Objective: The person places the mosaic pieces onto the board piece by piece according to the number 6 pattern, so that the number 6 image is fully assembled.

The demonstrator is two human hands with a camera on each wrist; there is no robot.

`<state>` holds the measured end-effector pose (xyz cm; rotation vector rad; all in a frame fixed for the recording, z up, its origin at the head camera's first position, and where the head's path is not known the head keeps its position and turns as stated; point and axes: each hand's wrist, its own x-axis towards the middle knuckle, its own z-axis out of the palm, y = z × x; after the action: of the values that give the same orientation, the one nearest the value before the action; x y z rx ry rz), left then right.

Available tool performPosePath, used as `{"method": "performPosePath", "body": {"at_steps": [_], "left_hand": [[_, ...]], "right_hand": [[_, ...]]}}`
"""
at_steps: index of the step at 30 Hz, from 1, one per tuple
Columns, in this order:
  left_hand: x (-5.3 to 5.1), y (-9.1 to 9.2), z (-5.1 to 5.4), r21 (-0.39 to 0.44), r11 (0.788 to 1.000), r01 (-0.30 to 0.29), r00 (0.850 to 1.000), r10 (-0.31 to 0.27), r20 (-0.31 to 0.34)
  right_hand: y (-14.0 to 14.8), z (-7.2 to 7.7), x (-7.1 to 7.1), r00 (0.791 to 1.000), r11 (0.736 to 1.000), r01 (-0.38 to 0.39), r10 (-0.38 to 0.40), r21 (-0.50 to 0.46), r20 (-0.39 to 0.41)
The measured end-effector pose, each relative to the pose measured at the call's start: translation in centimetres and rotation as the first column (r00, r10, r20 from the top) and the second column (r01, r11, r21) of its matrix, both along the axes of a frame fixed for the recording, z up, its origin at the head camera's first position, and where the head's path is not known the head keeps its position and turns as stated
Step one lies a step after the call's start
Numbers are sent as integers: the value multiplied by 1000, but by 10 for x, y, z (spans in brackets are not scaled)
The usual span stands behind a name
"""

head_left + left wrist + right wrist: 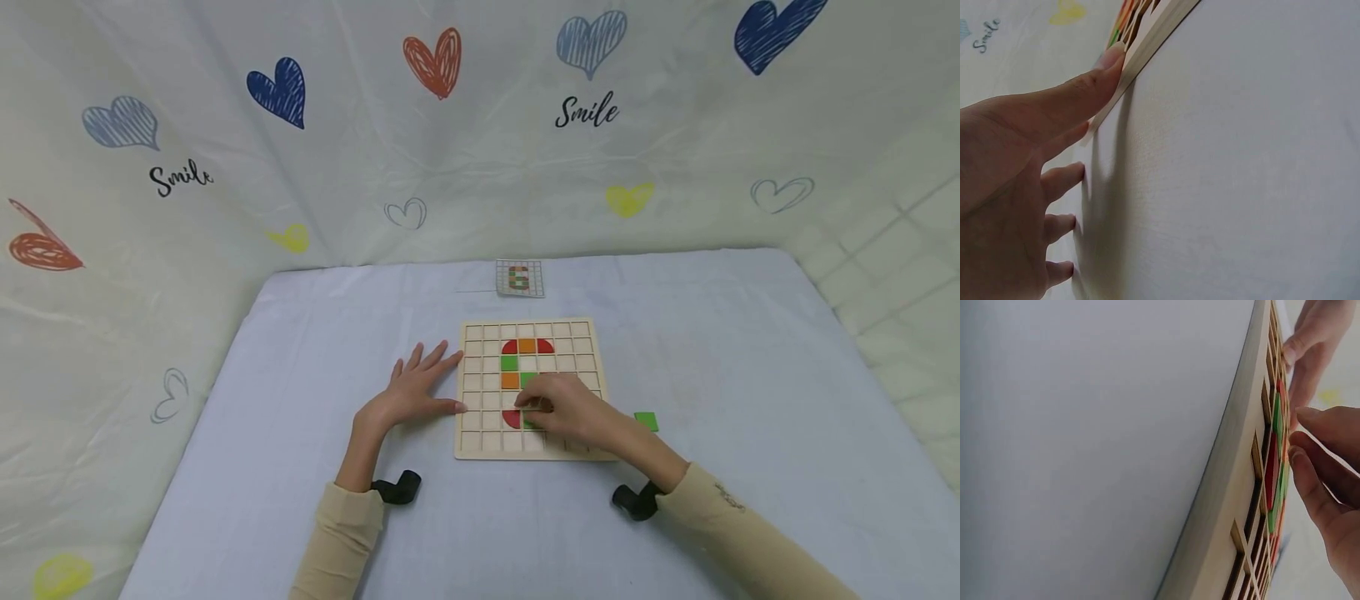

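Note:
A wooden grid board (480,440) lies on the table with flat coloured tiles in some cells. Red rounded tiles (510,347) flank an orange square tile (527,346) in the upper row; green and orange squares sit below. My left hand (411,393) is spread, its thumb and index fingertip at the board's left edge. Over the lower middle, my right hand (566,406) has bent fingers close to a red rounded tile (512,419) and a green tile. In the right wrist view, a small gap parts its thumb and fingertips (1299,456), with no tile visible there. This hand hides several cells.
A loose green square tile (647,421) lies right of the board, beside the right forearm. Behind the board is a small gridded pattern card (519,278). A white cloth (360,317) covers the table, and a heart-printed curtain (487,150) hangs behind it.

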<state>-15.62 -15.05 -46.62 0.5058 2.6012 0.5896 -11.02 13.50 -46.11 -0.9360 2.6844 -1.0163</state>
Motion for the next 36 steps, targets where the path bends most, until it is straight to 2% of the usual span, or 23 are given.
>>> {"method": "performPosePath", "body": {"at_steps": [8, 20, 36], "left_hand": [[0, 0, 0, 15, 1000, 5, 1000, -5, -6], [-1, -1, -1, 0, 1000, 6, 1000, -6, -2], [-2, 0, -3, -1, 1000, 2, 1000, -2, -1]], "right_hand": [[21, -1, 3, 999, 999, 28, -29, -33, -23], [56, 3, 15, 994, 994, 108, -107, -31, 23], [96, -1, 28, 978, 979, 202, -202, -5, -43]]}}
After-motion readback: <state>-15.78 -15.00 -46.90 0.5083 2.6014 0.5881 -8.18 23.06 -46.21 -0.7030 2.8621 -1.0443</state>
